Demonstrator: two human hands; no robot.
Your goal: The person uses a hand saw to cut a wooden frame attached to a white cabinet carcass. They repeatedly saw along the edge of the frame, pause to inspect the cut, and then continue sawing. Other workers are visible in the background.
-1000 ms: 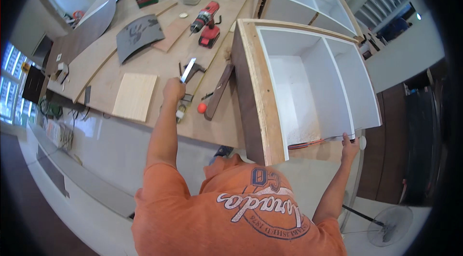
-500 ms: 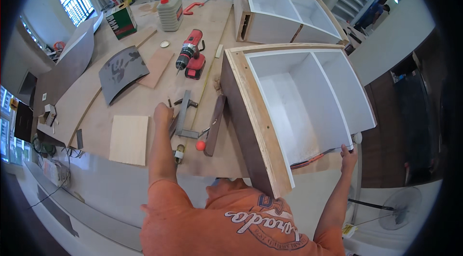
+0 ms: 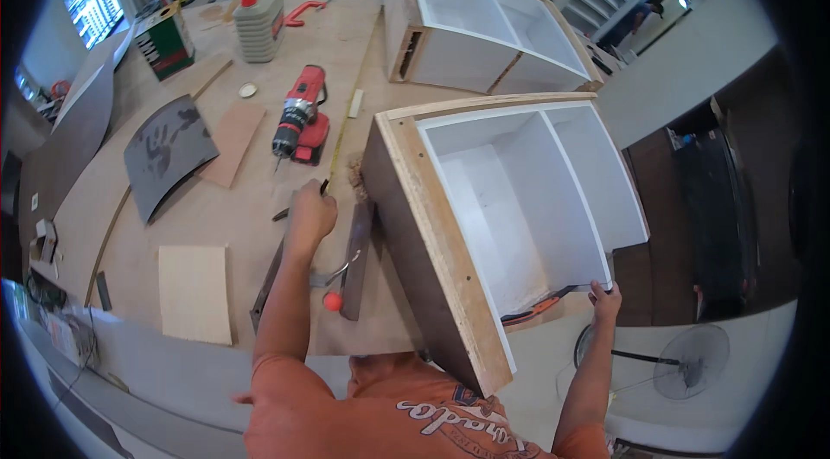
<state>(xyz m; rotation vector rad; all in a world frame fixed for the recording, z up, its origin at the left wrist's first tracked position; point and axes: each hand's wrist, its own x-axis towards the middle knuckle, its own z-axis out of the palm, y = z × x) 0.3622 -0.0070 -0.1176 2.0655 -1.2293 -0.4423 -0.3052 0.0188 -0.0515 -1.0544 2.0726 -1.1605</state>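
Note:
My left hand [image 3: 312, 213] is closed around a slim dark stick [image 3: 324, 188], perhaps a pencil, whose tip juts out above the fist. It hovers over the plywood-topped table, left of a white-lined wooden cabinet [image 3: 532, 187]. My right hand [image 3: 606, 303] is closed at the cabinet's near right corner, fingertips on the white edge. Beside those fingers lies an orange-and-black tool [image 3: 534, 312], its kind unclear. A dark wooden strip [image 3: 356, 260] leans near the cabinet's left side, by a red ball [image 3: 333, 301]. My left forearm partly hides a grey metal bar [image 3: 267, 288].
A red cordless drill [image 3: 300, 116] stands beyond my left hand. Left of it lie a curved grey panel [image 3: 169, 154] and a plywood piece [image 3: 194, 293]. A jug [image 3: 258, 27] and a green tin [image 3: 164, 41] stand farther back. A second cabinet [image 3: 493, 22] sits behind the first; a fan [image 3: 689, 363] is at right.
My left hand has moved right and farther out, toward the cabinet's left side, with the dark stick. My right hand stays at the cabinet corner. The whole view has shifted.

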